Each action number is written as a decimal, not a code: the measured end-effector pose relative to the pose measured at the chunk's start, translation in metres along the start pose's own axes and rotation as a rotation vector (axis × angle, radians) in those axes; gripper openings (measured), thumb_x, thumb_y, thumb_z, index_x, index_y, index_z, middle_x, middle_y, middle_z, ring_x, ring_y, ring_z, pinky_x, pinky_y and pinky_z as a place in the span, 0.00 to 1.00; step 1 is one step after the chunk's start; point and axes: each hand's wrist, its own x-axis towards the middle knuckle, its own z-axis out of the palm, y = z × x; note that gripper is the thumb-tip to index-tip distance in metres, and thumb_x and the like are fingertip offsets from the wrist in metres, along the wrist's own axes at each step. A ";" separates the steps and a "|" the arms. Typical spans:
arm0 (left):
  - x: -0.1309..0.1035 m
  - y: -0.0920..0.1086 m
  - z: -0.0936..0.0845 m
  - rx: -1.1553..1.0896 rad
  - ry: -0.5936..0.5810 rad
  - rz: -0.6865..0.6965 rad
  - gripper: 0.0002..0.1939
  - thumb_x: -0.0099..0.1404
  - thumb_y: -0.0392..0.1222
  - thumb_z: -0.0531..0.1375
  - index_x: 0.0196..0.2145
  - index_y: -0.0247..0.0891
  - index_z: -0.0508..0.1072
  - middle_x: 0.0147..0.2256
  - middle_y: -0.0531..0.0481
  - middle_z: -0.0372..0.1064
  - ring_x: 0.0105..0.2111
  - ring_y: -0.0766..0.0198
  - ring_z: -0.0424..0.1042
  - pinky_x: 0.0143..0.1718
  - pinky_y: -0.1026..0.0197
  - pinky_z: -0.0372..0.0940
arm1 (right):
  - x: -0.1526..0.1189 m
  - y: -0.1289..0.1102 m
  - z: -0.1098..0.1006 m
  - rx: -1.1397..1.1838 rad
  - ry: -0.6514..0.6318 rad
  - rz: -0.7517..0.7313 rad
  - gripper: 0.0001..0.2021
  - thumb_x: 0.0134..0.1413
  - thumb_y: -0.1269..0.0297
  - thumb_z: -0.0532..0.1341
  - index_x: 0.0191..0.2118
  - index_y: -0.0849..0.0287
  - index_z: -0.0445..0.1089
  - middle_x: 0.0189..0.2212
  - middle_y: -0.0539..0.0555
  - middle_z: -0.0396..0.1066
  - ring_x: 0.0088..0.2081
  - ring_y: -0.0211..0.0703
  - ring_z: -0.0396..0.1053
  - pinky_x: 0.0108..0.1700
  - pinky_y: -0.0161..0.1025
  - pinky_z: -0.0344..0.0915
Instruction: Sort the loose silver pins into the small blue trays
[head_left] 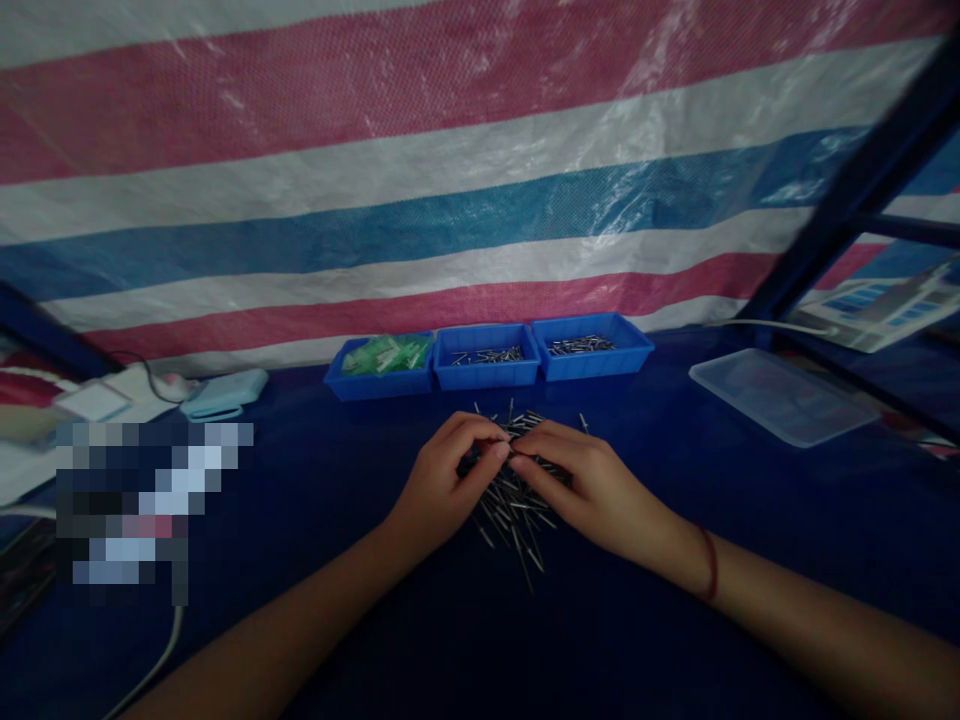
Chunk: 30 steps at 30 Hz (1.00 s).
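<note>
Over a loose pile of thin metal pins (517, 508) on the dark blue table, both of my hands meet fingertip to fingertip. My left hand (444, 470) has thumb and forefinger pinched together. A tiny piece shows at its fingertips, too small to name. Touching or almost touching those fingertips, my right hand (592, 480) is pinched as well. Whatever lies in its fingers is hidden. Pins stick out below and behind the hands.
Three blue bins stand behind the pile: a left bin (379, 387) with green plastic packets, a middle bin (487, 375) and a right bin (600, 363) with metal pins. A clear plastic lid (780, 400) lies right. A light-blue case (225, 393) and cables sit left. Striped sheeting hangs behind.
</note>
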 end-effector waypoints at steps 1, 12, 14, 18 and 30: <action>0.000 0.001 0.000 -0.006 0.000 0.004 0.04 0.64 0.36 0.54 0.36 0.39 0.69 0.34 0.50 0.66 0.33 0.65 0.66 0.34 0.61 0.62 | 0.000 0.000 0.000 -0.001 -0.007 0.001 0.10 0.60 0.65 0.52 0.36 0.59 0.70 0.32 0.53 0.69 0.35 0.38 0.67 0.38 0.39 0.64; -0.001 0.002 0.000 -0.007 -0.010 0.006 0.05 0.65 0.37 0.54 0.36 0.39 0.69 0.34 0.49 0.66 0.34 0.64 0.66 0.35 0.60 0.63 | 0.000 0.001 0.001 -0.018 -0.022 -0.002 0.09 0.59 0.66 0.53 0.34 0.59 0.70 0.34 0.54 0.69 0.38 0.40 0.67 0.40 0.41 0.65; 0.000 0.002 0.000 -0.008 -0.005 0.012 0.05 0.65 0.37 0.53 0.37 0.39 0.69 0.35 0.49 0.67 0.34 0.64 0.67 0.35 0.60 0.63 | 0.000 0.001 0.001 -0.017 -0.010 -0.003 0.09 0.58 0.67 0.53 0.34 0.59 0.70 0.33 0.54 0.69 0.37 0.40 0.67 0.39 0.40 0.65; 0.000 0.003 0.000 -0.008 -0.001 0.014 0.05 0.65 0.36 0.53 0.37 0.39 0.68 0.34 0.49 0.66 0.34 0.64 0.66 0.35 0.61 0.62 | 0.001 0.002 0.000 -0.002 0.028 -0.011 0.08 0.57 0.68 0.54 0.33 0.59 0.70 0.31 0.53 0.69 0.34 0.39 0.67 0.37 0.39 0.65; -0.003 0.003 0.000 -0.013 -0.016 -0.054 0.03 0.66 0.36 0.52 0.34 0.38 0.66 0.32 0.51 0.65 0.33 0.65 0.66 0.34 0.61 0.61 | 0.000 -0.001 -0.005 0.013 0.273 0.013 0.05 0.55 0.64 0.58 0.32 0.58 0.69 0.29 0.51 0.68 0.31 0.38 0.66 0.32 0.36 0.63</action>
